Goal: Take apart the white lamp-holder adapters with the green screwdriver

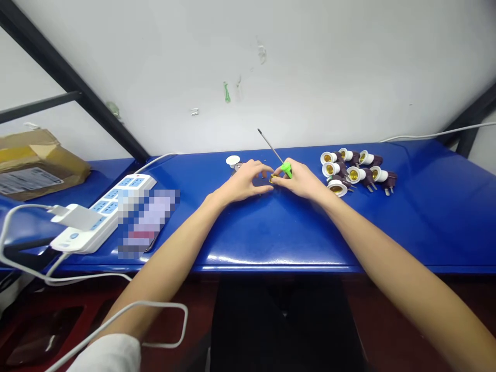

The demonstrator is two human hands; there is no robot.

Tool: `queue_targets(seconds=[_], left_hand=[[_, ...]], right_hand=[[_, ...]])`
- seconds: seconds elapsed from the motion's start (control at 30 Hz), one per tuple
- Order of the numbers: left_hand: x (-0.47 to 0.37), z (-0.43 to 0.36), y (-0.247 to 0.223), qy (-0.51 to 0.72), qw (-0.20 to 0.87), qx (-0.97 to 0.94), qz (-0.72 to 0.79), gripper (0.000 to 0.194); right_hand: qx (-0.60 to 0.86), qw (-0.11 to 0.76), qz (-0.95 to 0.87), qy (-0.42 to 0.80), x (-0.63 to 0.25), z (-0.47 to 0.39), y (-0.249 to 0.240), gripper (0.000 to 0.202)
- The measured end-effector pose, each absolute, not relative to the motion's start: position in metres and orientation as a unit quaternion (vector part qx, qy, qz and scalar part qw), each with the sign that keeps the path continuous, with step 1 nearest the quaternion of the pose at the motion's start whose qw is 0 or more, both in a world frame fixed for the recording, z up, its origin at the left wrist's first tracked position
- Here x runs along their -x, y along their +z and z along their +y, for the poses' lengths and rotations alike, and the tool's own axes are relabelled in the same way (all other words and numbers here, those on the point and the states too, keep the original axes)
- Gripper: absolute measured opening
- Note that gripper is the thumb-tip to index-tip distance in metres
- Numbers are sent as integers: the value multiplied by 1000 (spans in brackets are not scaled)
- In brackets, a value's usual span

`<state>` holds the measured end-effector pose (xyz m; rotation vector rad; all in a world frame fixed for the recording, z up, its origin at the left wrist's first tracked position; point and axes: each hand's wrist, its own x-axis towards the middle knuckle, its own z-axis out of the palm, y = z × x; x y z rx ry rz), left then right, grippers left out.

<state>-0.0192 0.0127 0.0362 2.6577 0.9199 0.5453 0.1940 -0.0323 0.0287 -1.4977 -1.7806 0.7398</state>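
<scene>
Near the glossy blue tabletop's (279,232) back edge, our left grip (246,181) gapes; our right grip (303,179) clasps a green-handled steel screwdriver (287,168) and gold-coloured round piece (272,179).

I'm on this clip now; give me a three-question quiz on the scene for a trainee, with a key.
1. Which hand holds the green-handled screwdriver?
2. True or false: the power strip lies to the right of the lamp holders.
3. What colour is the table top? A) red B) blue C) white

Key:
1. The right hand.
2. False: the power strip lies on the left side of the picture, the lamp holders on the right.
3. B
</scene>
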Motion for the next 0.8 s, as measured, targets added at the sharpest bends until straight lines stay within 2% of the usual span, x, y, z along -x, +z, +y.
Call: queue_targets(seconds=[0.53, 0.7, 0.8], left_hand=[[19, 20, 26, 238, 138, -912, 305, 28], [30, 34, 26, 276, 62, -850, 444, 30], [36, 40, 25, 250, 51, -809, 530, 33]], right_hand=[[553, 378, -681, 296, -194, -29, 24, 26], [562, 383, -674, 287, -195, -29, 25, 20], [565, 377, -677, 284, -194, -30, 26, 20]])
